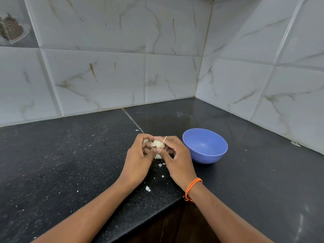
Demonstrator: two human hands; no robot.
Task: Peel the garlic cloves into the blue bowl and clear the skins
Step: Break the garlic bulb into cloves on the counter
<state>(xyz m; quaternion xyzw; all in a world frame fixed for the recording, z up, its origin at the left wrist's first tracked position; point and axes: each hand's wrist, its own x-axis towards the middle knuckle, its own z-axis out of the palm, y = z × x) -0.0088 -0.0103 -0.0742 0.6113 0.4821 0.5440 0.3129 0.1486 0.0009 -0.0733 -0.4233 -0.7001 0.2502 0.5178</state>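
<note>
Garlic bulb (157,144) held up off the black counter (70,155), just left of the blue bowl (204,145) and about level with its rim. Left hand (138,161) curled round the bulb's left side, fingers bent over the top, thumb tucked toward the middle. Right hand (177,157) gripping the bulb's right side, the nearest to the bowl of the two, almost touching its left wall; fingers curled, thumb (160,152) pressed against the front of the bulb. Thin dry stem (164,139) sticking up from the bulb between the two sets of fingers. Whether the thumb pries a clove loose or only steadies the bulb: cannot tell. Bowl upright on the counter, inside plain blue, nothing seen in it. Skin scraps (148,188) scattered on the counter left of and nearer than the bowl, mostly beneath and between the wrists, a few small flecks farther left. Orange braided wristband (192,187) on the right wrist, below and in front of the bowl. White marble-veined wall tiles (157,50) behind and to the right of the bowl, meeting in a corner beyond it. One pale scrap (295,144) well right of the bowl, at the foot of the right wall.
</note>
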